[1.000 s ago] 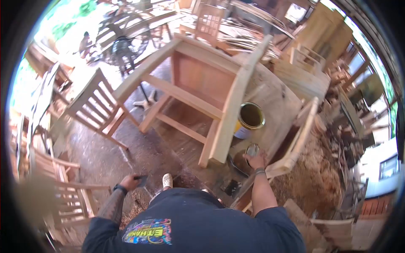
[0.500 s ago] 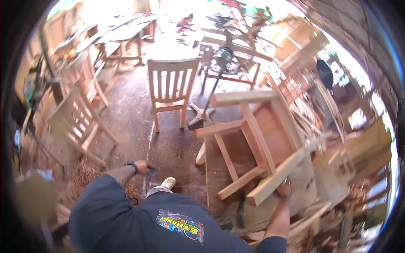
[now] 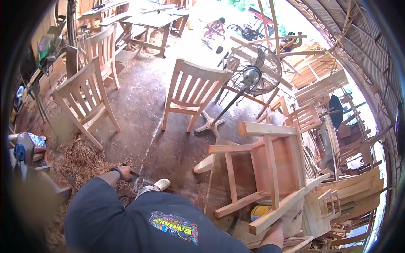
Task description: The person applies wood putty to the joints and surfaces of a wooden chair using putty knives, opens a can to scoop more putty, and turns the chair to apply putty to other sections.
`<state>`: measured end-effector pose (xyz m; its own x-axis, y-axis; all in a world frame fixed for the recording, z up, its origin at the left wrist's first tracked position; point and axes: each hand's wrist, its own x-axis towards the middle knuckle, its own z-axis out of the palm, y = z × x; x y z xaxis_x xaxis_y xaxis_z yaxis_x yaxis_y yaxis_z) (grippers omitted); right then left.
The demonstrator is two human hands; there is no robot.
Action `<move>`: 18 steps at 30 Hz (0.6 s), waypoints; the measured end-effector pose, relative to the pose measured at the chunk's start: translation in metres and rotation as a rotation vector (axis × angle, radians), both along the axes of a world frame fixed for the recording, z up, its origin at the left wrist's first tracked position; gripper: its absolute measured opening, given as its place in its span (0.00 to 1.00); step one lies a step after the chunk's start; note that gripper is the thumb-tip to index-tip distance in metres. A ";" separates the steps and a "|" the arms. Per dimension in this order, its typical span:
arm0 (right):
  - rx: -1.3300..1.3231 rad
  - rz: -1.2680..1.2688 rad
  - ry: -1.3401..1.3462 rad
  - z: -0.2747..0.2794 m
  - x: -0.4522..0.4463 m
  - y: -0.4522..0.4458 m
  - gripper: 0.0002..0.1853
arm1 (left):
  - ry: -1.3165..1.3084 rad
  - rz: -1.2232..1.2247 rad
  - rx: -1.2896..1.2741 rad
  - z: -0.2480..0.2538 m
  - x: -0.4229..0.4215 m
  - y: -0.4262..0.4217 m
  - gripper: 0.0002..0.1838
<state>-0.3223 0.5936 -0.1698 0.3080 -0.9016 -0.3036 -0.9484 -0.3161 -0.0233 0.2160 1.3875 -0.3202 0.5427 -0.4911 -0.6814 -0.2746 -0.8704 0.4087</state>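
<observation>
The unfinished wooden chair (image 3: pixel 283 160) lies tipped over on the bench (image 3: pixel 220 185), right of centre, with its seat panel on edge and two legs, joined by a rail, extending to the left. A can (image 3: pixel 260 210) with a yellow label sits just beside one long post of this chair, which hides part of it; any print on the label is too small to read. The right hand (image 3: pixel 278 226) is at that same post and mostly covered by it; the state of its grip cannot be told. The left hand (image 3: pixel 125 173), with a dark band at the wrist, is low over the floor (image 3: pixel 147 147), well apart from the chair; its grip is closed round a small dark tool (image 3: pixel 135 173). The worker's dark shirt (image 3: pixel 126 230) carries a multicoloured print reading "ETHAN'S" in yellow; the smaller lettering is not legible. A pale clog (image 3: pixel 162 184) shows between the left hand and the bench. Beyond the chair, a standing fan (image 3: pixel 249 78) bears no readable mark. Three slat-backed chairs (image 3: pixel 197 84) stand upright on the floor, and wood shavings (image 3: pixel 80 162) lie heaped at left. Another person (image 3: pixel 215 28) is low to the ground in the bright background.
</observation>
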 end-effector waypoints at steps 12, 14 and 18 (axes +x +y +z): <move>0.026 -0.080 -0.108 -0.002 -0.008 0.056 0.43 | -0.020 0.087 -0.173 -0.015 0.072 -0.050 0.20; 0.023 -0.100 -0.156 0.004 -0.009 0.069 0.42 | -0.033 -0.020 -0.252 -0.011 0.079 -0.079 0.21; -0.034 -0.136 -0.329 0.031 -0.009 0.098 0.42 | -0.014 -0.186 -0.297 0.008 0.091 -0.119 0.22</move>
